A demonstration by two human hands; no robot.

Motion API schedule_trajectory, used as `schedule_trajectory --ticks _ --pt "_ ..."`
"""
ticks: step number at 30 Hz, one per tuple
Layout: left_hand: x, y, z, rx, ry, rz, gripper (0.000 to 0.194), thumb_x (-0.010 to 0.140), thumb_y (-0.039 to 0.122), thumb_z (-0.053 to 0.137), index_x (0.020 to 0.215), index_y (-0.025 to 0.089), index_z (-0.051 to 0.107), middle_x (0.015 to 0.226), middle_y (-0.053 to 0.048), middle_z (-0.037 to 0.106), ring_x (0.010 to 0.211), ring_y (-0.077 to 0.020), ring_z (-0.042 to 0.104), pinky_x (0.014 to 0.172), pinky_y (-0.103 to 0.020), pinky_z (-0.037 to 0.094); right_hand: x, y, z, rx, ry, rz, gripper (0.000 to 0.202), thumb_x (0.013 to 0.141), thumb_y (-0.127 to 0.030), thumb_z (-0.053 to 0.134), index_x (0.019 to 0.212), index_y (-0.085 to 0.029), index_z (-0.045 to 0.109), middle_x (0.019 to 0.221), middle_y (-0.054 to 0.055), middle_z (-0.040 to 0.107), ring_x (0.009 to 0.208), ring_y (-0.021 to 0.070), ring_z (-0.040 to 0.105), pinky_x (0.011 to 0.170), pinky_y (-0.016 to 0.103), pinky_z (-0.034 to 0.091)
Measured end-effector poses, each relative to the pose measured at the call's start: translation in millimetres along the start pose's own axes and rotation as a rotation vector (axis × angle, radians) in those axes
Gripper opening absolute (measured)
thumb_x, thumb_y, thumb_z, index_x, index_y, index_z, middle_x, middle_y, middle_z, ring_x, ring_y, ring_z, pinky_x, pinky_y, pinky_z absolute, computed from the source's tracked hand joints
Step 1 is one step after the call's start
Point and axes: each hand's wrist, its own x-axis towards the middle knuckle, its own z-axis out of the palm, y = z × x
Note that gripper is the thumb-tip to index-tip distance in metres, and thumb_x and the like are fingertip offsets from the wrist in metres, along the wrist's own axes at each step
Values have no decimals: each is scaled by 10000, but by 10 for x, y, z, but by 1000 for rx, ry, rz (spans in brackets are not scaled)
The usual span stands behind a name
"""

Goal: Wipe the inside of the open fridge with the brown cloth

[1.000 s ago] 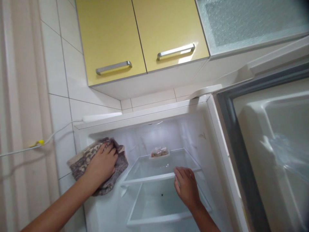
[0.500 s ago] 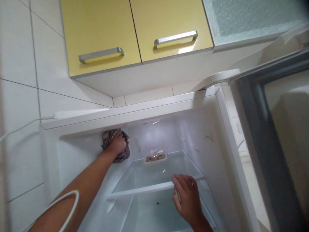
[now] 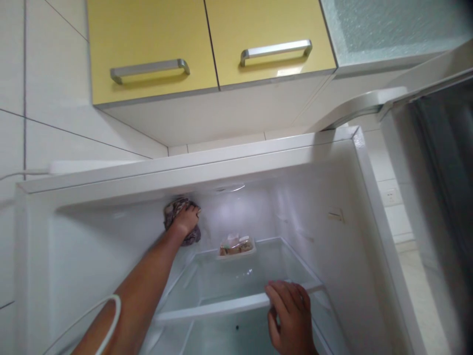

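Deep inside an open fridge, my left hand is closed on a dark patterned cloth and presses it against the inner left wall near the back corner. My right hand has its fingers curled over the white front edge of the upper glass shelf, gripping it. At the back of that shelf sits a small clear-wrapped tray of food, its contents brownish and hard to make out. A white cable loops across my left forearm.
The fridge door stands open on the right. Yellow cabinets with metal handles hang above the fridge. White tiles cover the wall at left, and a wall socket shows behind the right side. A lower shelf lies beneath.
My view has moved closer into the fridge. My left hand with the cloth has shifted slightly deeper and toward the back corner. My right hand stays on the shelf edge.
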Motion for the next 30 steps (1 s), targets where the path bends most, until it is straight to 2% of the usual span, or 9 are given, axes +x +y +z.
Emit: schedule_trajectory --ticks 2,4,7,10,14,17,21,25,30 --pt "-120 69 -35 12 -12 -17 342 823 89 473 957 137 783 1098 -174 755 1168 -300 616 1185 -508 267 13 -17 -6 4 11 13 377 789 -85 512 1120 -207 644 1057 45 721 1023 227 577 988 428 365" --pt "-298 155 -72 37 -22 -40 299 831 146 508 930 130 789 1021 -180 769 1185 -336 613 1197 -545 243 25 -42 -24 11 6 33 381 794 -78 507 1122 -218 641 1049 40 718 1015 224 577 988 427 370" --pt "-633 295 -136 78 -11 -77 342 814 256 582 1059 104 766 1211 -210 721 1353 -387 494 1224 -562 181 33 -76 -68 19 -28 61 405 799 -63 501 1144 -229 633 1062 38 714 1028 224 578 989 427 380" --pt "-977 418 -233 99 -6 -129 398 825 162 526 1159 97 732 1332 -210 664 1397 -365 461 1229 -550 185 40 -95 -116 17 -67 74 430 798 -41 496 1161 -231 629 1087 39 710 1050 230 575 998 431 385" --pt "-1415 506 -434 73 0 -141 415 883 102 399 1070 82 769 1247 -215 706 1343 -359 516 1214 -546 242 57 -103 -171 7 -113 70 462 787 -9 495 1171 -229 628 1102 38 706 1059 230 575 1007 427 395" --pt "-1745 526 -580 46 28 -128 388 877 107 428 1000 130 795 1187 -183 737 1288 -345 560 1201 -530 284 68 -105 -205 -6 -134 70 495 769 17 499 1183 -222 626 1106 40 705 1067 225 575 1012 419 404" --pt "-2106 571 -660 60 78 -110 436 843 72 446 1133 164 759 1258 -158 714 1307 -339 548 1189 -560 308 79 -115 -246 -16 -172 77 530 751 37 503 1194 -227 626 1119 41 703 1080 223 577 1014 413 414" --pt "-2218 623 -648 35 45 -103 484 850 61 428 1227 163 714 1329 -169 677 1354 -335 517 1181 -562 326 85 -127 -282 -13 -205 82 556 742 45 504 1214 -225 620 1142 44 696 1091 228 575 1026 426 418" --pt "-2034 660 -555 -21 6 -126 456 846 73 456 1211 138 721 1344 -197 660 1381 -347 490 1195 -563 295 92 -124 -320 -13 -239 78 590 740 49 496 1248 -233 604 1170 47 691 1116 226 581 1038 432 426"
